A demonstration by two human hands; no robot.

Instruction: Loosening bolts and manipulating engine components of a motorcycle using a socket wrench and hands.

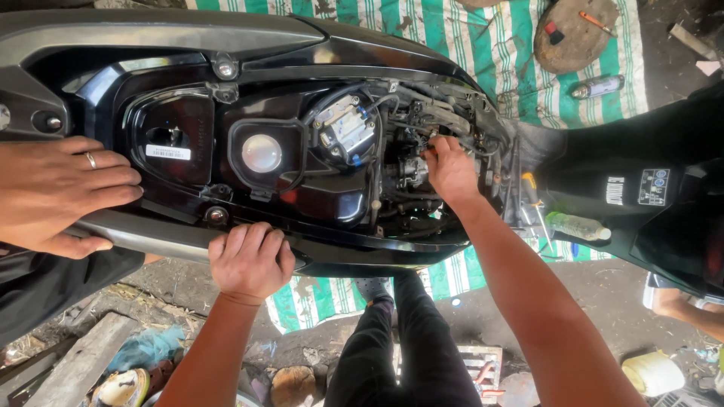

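The scooter (pixel 226 45) stood with its seat off, the black under-seat well open to view, and the person leaned over it from the near side. Their left hand (pixel 250 260) was clamped over the near edge of the body panel (pixel 158 240), all four fingers (pixel 245 241) curled tight over the lip, gripping nothing loose, only steadying. Their right hand (pixel 450 169) was reaching down into the engine bay (pixel 411 173), among hoses and wires, with the fingertips pinched close together at a small metal part just beside the carburettor. Whether they had hold of a screw, a clip or a hose end I could not tell; the knuckles hid it.

A second person's hand (pixel 56 192), wearing a ring, lay flat against the tail end of the bodywork at the far left, apparently holding the machine still.

To my eye this was the fiddly stage: working a small fitting by touch deep in the engine bay while the other hand braced. The next move would call for a fine, patient twist or pull with the fingertips, kept clear of the wires crowding round, and the brace kept firm.

Behind the scooter a green-striped sheet (pixel 467 38) covered the ground, with a round wooden block (pixel 577 34) and a spray can (pixel 597 87) on it. A plastic bottle (pixel 577 226) lay by the footboard.
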